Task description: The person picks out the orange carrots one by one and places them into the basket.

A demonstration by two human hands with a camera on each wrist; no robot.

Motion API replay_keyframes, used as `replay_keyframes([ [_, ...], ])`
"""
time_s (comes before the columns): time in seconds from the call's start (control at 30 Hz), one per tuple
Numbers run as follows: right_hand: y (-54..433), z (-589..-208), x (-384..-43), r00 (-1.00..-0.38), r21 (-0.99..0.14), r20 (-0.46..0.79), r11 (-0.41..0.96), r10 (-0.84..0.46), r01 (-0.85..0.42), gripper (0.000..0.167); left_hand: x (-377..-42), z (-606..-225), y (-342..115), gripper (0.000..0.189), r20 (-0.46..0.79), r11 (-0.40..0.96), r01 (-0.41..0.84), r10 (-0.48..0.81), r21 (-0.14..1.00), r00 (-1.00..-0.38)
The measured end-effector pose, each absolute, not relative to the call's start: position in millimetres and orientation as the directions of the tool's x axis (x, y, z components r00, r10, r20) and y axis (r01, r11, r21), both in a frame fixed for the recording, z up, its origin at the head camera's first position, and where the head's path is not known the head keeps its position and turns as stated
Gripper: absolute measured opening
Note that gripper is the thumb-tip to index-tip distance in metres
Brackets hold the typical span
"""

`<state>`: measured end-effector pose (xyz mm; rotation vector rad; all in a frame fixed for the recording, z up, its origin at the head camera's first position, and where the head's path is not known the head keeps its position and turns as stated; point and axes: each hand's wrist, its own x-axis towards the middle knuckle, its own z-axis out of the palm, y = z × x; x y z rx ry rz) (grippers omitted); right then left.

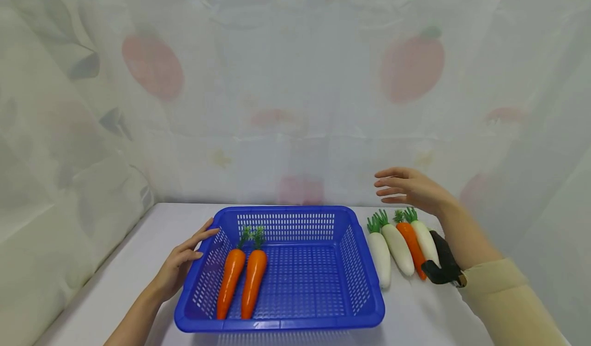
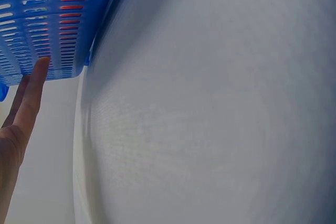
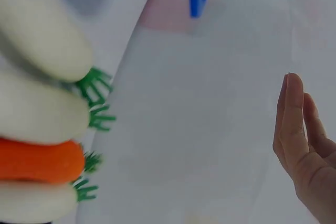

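Observation:
A blue plastic basket (image 1: 277, 325) holds two orange carrots (image 1: 228, 284) with green tops, lying side by side at its left. Against the basket's left side rests my left hand (image 1: 180, 261), its fingers fairly straight over the rim; in the left wrist view a fingertip meets the slotted wall (image 2: 58, 30). My right hand (image 1: 411, 186) is in the air above and behind a row of vegetables, fingers extended and holding nothing. That row has three white radishes (image 1: 379, 259), one carrot (image 1: 412, 246) and a dark, elongated thing (image 1: 443, 251) partly hidden by the right wrist.
The basket and vegetables lie on a white table (image 1: 124, 264). Behind it hangs a pale curtain (image 1: 295, 156) with faded fruit prints, and another pale sheet (image 1: 69, 182) closes off the left side. The vegetable row is just right of the basket.

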<state>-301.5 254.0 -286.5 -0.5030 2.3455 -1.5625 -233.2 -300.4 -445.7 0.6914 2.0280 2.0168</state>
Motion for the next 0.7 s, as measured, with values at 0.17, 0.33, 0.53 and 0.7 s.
replay_keyframes([
  [0.17,288,-299,-297,-0.928,-0.924,-0.038,0.368,-0.37,-0.109,0.061,-232,-445,-300,0.054,0.185,-0.047,0.184,0.46,0.982,-0.869],
  [0.33,324,-317,-294,-0.95,-0.917,-0.062,0.393,-0.305,-0.066,0.067,-231,-444,-299,0.054,0.196,-0.065,0.187,0.466,0.98,-0.863],
  [0.53,371,-345,-294,-0.973,-0.89,-0.119,0.456,-0.196,0.017,0.07,-230,-443,-300,0.054,0.207,-0.074,0.196,0.475,0.978,-0.855],
  [0.7,406,-363,-290,-0.983,-0.879,-0.152,0.469,-0.102,0.088,0.069,-229,-443,-301,0.054,0.201,-0.068,0.192,0.467,0.979,-0.861],
])
